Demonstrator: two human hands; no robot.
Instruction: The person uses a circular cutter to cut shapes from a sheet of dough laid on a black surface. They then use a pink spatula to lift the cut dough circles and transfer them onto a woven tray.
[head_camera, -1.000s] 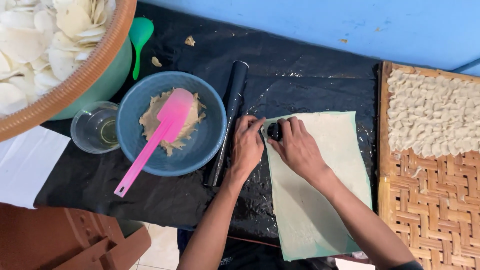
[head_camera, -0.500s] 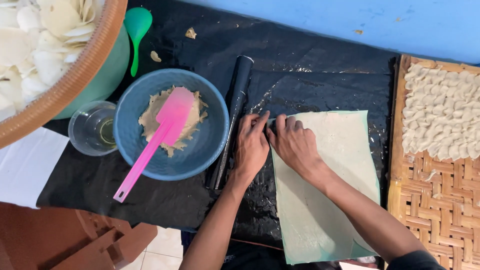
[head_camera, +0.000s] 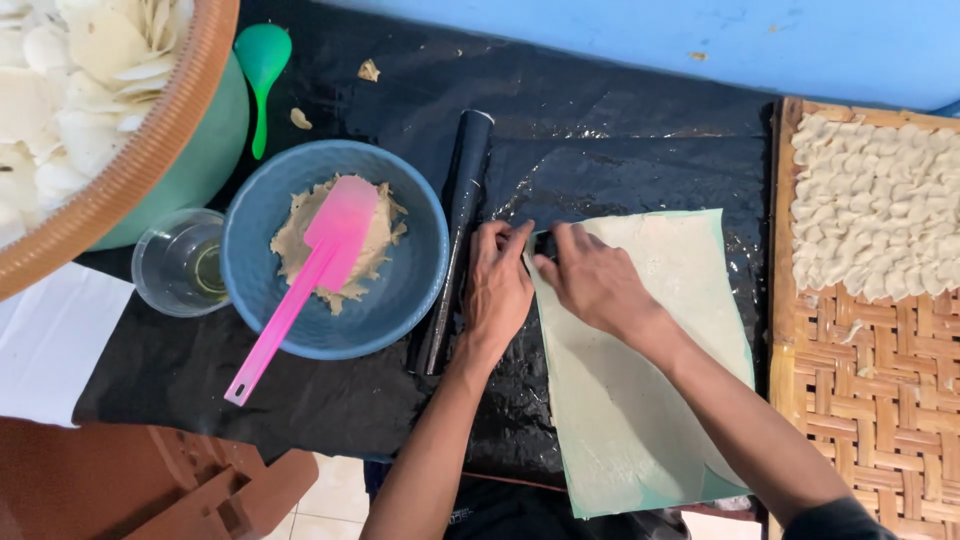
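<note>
Dough sheet (head_camera: 640, 380), thin and pale green, lies flat on the black plastic cover (head_camera: 620, 150) of the table, running from our hands down toward the near edge. We have both hands at its upper left corner. Our left hand (head_camera: 497, 290) rests palm down just beside the sheet's left edge, fingers together and pointing up toward the corner. Our right hand (head_camera: 590, 280) lies on the sheet itself, fingers curled toward the left hand. Between the two sets of fingertips a small dark thing (head_camera: 546, 245) shows; we think the fingers pinch it against the corner, but it is mostly hidden and we cannot tell what it is.

Just left of our left hand a black rolling tube (head_camera: 455, 240) lies lengthwise on the cover, its lower end near our wrist. Touching or nearly touching it on the left sits a blue bowl (head_camera: 405, 290) with a lump of beige paste (head_camera: 375, 250), and a pink spatula (head_camera: 300, 290) rests in it, the blade on the paste and the handle sticking out over the rim. A small clear glass (head_camera: 180, 262) stands beside the bowl. At the upper left a wide woven basket (head_camera: 160, 140) holds white crackers (head_camera: 70, 90). On the right a woven bamboo tray (head_camera: 870, 410) carries rows of small pale pieces (head_camera: 880, 210).
</note>
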